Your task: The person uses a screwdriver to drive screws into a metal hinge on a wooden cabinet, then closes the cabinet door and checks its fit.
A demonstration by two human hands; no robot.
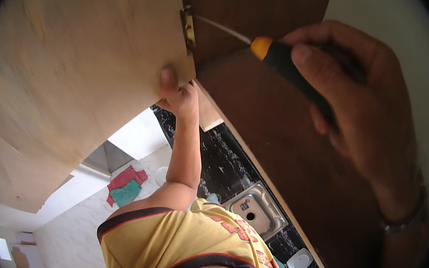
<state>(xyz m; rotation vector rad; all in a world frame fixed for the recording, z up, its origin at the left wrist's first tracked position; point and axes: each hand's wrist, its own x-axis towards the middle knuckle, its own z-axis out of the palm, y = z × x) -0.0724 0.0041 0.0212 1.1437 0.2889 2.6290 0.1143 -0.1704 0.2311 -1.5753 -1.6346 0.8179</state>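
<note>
My right hand [357, 92] is wrapped around a screwdriver [290, 68] with a dark handle and an orange collar. Its thin metal shaft points left, the tip at or very near a brass-coloured hinge [190, 29] on the edge of a pale wooden cabinet door [75, 54]. Whether the tip sits in a screw cannot be made out. Below the hinge, my left hand [179, 94] grips the door by its lower corner. The thumb lies on the pale face, and the other fingers are partly hidden behind the edge.
Brown cabinet panels [272, 135] fill the space behind the screwdriver. Below lies a black marbled counter [222, 159] with a steel sink [269, 214] and a white oval object [299, 261]. Red and green cloths [126, 187] rest on the pale floor [71, 234].
</note>
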